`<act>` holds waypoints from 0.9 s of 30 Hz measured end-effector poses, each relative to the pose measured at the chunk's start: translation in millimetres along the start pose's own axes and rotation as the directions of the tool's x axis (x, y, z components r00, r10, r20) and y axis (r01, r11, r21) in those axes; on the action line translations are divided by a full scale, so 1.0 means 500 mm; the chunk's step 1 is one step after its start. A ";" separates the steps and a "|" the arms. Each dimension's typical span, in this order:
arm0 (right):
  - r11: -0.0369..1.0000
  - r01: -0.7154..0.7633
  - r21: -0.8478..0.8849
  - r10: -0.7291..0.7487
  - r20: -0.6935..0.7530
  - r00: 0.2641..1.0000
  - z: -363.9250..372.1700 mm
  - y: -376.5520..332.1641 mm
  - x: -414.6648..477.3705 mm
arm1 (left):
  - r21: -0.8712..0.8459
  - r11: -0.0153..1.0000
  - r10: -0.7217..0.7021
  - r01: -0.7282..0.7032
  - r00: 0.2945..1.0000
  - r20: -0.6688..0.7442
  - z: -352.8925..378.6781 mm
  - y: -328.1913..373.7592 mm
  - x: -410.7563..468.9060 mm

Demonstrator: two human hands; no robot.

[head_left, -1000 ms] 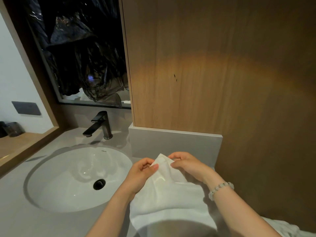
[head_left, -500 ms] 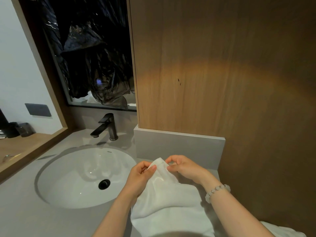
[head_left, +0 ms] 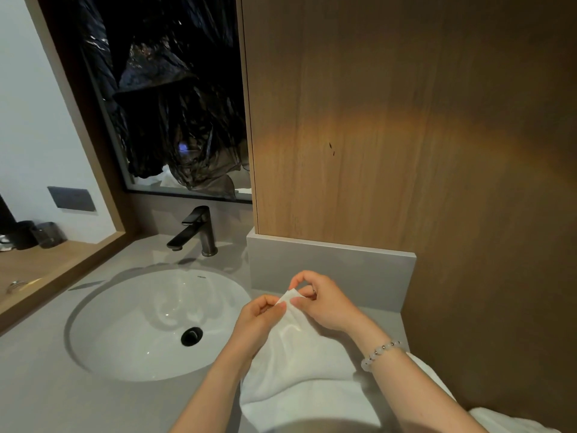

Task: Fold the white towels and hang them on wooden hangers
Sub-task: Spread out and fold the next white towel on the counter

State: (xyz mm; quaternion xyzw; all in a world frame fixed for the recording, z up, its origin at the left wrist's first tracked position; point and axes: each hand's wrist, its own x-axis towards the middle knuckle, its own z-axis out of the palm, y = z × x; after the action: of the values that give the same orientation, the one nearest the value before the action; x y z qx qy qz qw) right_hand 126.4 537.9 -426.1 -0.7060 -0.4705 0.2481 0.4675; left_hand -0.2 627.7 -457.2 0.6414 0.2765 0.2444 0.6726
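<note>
head view, lower centre: both the left hand (head_left: 260,317) and right hand (head_left: 321,303) pinch one corner of the white towel (head_left: 299,364) draped on the counter (head_left: 93,398) beside the sink (head_left: 131,314), soft, light, floppy cloth, best held by corners.

The towel (head_left: 293,364) was soft white cloth; basin (head_left: 131,332) glossy; tap (head_left: 199,232) dark matt metal; panel (head_left: 406,135) wood, upper right.
</note>
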 end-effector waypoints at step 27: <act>0.581 -0.413 -0.702 0.528 -0.061 0.847 -0.116 0.183 -0.065 | 0.262 0.958 0.047 0.117 0.837 -0.546 -0.131 -0.125 0.112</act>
State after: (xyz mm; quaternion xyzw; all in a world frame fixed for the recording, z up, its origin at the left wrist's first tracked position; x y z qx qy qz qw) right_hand 197.4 472.9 -485.2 -0.9055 -0.3578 0.2229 0.0484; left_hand -6.1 709.9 -524.2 0.6297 0.5010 0.3621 0.4705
